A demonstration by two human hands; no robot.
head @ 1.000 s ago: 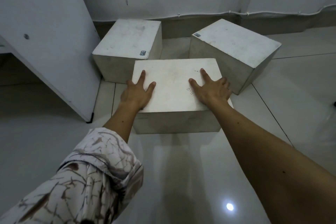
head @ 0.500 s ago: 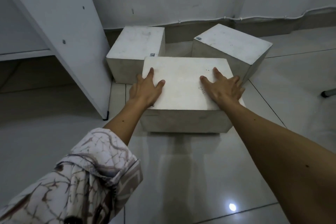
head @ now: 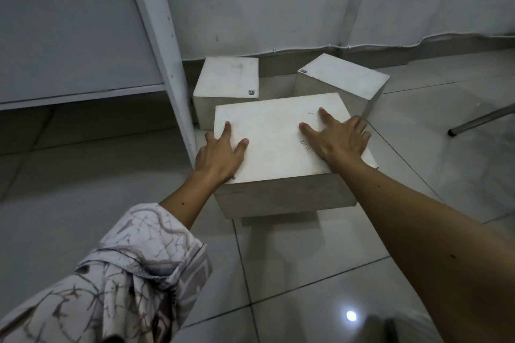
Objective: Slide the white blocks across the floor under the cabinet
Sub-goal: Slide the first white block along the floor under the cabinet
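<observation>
Three white blocks stand on the tiled floor. My left hand [head: 220,153] and my right hand [head: 337,136] press on the top of the near white block [head: 276,131]. Both hands have spread fingers that lap over the block's left and right edges. This block's left near corner lies beside the foot of the cabinet's side panel [head: 158,36]. Behind it stand a back left block [head: 227,78], against the panel, and a back right block [head: 342,78], turned at an angle. A dark gap [head: 83,125] lies under the cabinet's bottom board.
A wall with a thin cable [head: 362,46] runs behind the blocks. A slanted metal leg [head: 482,120] touches the floor at the right. Glossy tiles with a lamp's reflection [head: 351,315] stretch toward me. My patterned sleeve [head: 125,273] fills the lower left.
With both hands on it, the near block has shifted left toward the cabinet's side panel and turned slightly. More of the cabinet and the gap beneath it shows.
</observation>
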